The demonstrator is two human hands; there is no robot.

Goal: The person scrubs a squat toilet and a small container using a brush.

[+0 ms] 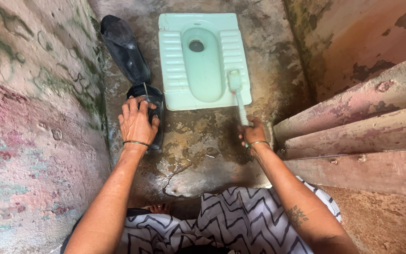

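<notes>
Left hand point(137, 123) fingers spread on black container point(149, 110) left of toilet point(203, 61); right hand point(253, 133) fingers wrapped around brush point(237, 91) over its right footrest.

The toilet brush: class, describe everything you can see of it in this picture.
The toilet brush looks like pale plastic, with a long ribbed handle and a small blocky head. It slants up and away from the right hand, which grips the handle's lower end. The head rests on the right footrest of the pale green squat toilet pan, near its front corner. Nothing else touches it.
</notes>
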